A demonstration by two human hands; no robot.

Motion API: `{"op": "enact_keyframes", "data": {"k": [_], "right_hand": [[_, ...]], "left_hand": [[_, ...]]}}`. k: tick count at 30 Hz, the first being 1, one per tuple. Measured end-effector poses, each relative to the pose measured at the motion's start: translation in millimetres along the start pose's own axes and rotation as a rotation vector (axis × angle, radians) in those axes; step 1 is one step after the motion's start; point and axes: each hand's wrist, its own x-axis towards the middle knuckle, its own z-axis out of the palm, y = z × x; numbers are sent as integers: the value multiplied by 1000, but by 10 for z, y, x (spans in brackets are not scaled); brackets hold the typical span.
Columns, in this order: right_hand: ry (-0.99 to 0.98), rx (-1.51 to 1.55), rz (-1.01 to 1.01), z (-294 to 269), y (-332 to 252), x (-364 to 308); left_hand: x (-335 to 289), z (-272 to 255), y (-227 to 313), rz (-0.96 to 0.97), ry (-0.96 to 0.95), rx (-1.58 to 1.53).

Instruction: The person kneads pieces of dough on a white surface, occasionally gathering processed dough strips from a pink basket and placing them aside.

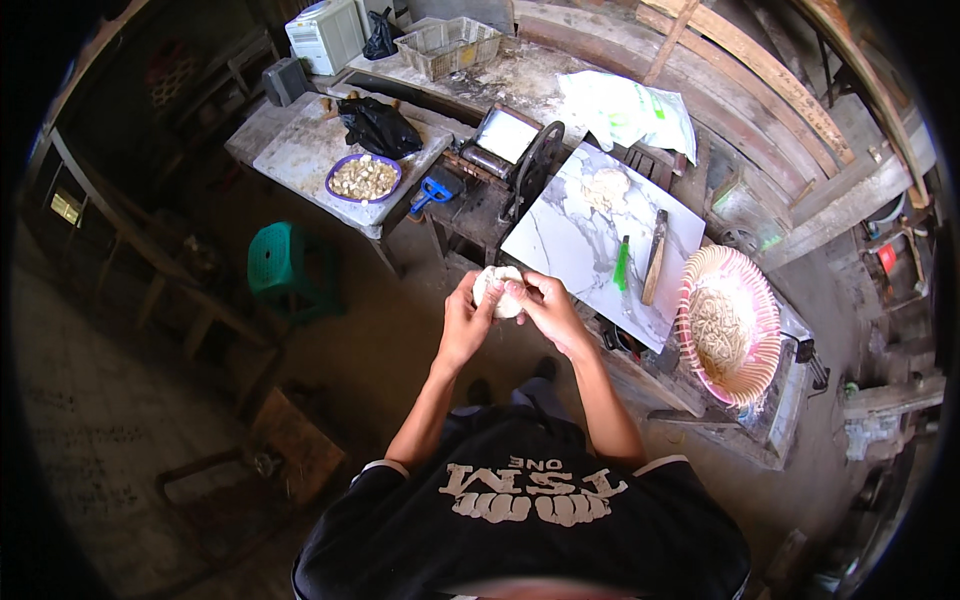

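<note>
Between my two hands, in front of my chest, is a pale, rounded lump of dough [499, 289]. My left hand [468, 315] grips its left side, the thumb pressed on its face. From the right, my right hand [551, 311] holds the same lump with thumb and fingers. Just beyond and to the right lies a white marbled board [560, 225]. On it are another piece of dough [606, 188], a green-handled tool [622, 265] and a long wooden-handled tool [655, 258]. A striped basket [770, 335] with pale finger-like strips stands right of the board.
A hand-cranked roller machine [497, 150] with a large wheel stands behind the board. On the left table [290, 160] are a purple-rimmed bowl [335, 172] of pale pieces and a black plastic bag [378, 126]. A green stool [275, 262] stands at left. A white sack [630, 110] lies behind.
</note>
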Motion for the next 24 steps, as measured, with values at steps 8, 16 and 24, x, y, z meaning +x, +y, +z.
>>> {"op": "enact_keyframes", "data": {"k": [8,16,24], "right_hand": [[238,-227,-361,0,91,-19],[415,238,-121,225,2,-88],[410,-112,-236,82,205,-48]], "left_hand": [[-3,-15,21,-45,-62,76],[104,64,194,-74,74,124],[114,39,145,-174,-149,55]]}}
